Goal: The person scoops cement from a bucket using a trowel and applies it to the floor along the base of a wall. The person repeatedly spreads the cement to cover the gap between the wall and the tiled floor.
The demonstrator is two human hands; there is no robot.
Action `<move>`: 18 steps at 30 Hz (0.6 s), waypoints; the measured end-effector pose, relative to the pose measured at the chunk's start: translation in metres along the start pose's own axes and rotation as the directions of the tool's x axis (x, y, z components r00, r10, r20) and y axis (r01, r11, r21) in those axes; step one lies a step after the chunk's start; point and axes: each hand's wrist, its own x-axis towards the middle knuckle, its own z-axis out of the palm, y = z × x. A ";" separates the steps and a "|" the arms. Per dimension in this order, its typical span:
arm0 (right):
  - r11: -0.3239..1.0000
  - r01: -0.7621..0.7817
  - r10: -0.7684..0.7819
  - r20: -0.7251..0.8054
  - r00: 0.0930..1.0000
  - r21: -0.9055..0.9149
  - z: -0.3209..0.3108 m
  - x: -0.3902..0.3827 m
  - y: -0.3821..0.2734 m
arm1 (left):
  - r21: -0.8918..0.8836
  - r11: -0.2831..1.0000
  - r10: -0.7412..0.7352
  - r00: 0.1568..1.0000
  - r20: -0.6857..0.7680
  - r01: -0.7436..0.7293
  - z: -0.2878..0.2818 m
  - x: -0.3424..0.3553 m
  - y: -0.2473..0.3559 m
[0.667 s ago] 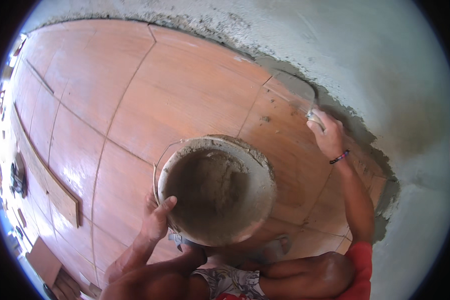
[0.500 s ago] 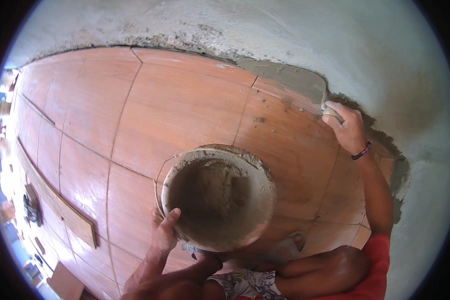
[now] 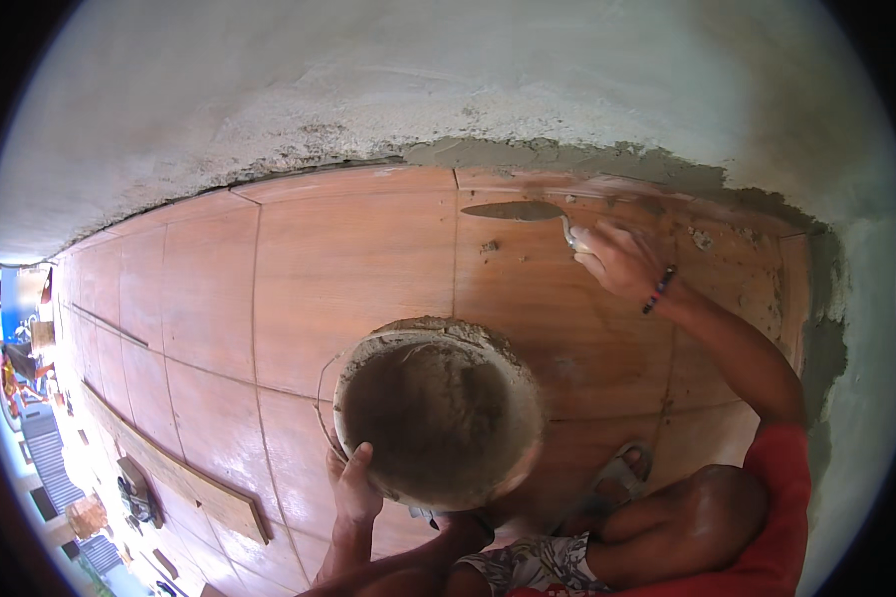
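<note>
My left hand (image 3: 356, 480) grips the near-left rim of a mortar-crusted bucket (image 3: 525, 393) with a dark, grey-brown inside and a wire handle. My right hand (image 3: 617, 257) holds a pointed trowel (image 3: 513, 212) by its handle, its blade lying flat in view, pointing left, over the orange tiles (image 3: 353, 259) just short of the wall base. Along the joint between tiles and wall runs a band of wet grey mortar (image 3: 567, 157), with crumbs of it on the tiles below.
A grey plastered wall (image 3: 448, 70) spans the top and right. A long wooden board (image 3: 169, 453) and a dark object (image 3: 139, 490) lie on the tiles at left. My bent leg and sandalled foot (image 3: 617, 478) are below. A bright open area with assorted items shows at far left.
The trowel has left the mortar band, moving down and left onto the tile area, its blade now pointing left. The view has shifted, showing more wall above and the bucket lower.
</note>
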 end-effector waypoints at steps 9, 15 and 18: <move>0.963 -0.071 0.098 -0.094 0.991 0.261 -0.079 0.013 0.021 | -0.041 0.999 0.020 0.999 -0.034 -0.021 0.005 0.000 -0.005; 0.971 -0.010 0.060 -0.203 0.977 0.239 -0.122 -0.005 0.017 | -0.033 0.999 0.019 0.999 -0.031 -0.020 0.002 -0.001 -0.002; 0.980 0.050 0.006 -0.281 0.960 0.193 -0.111 -0.014 -0.006 | -0.016 1.000 0.015 1.000 -0.026 -0.016 -0.002 -0.001 -0.002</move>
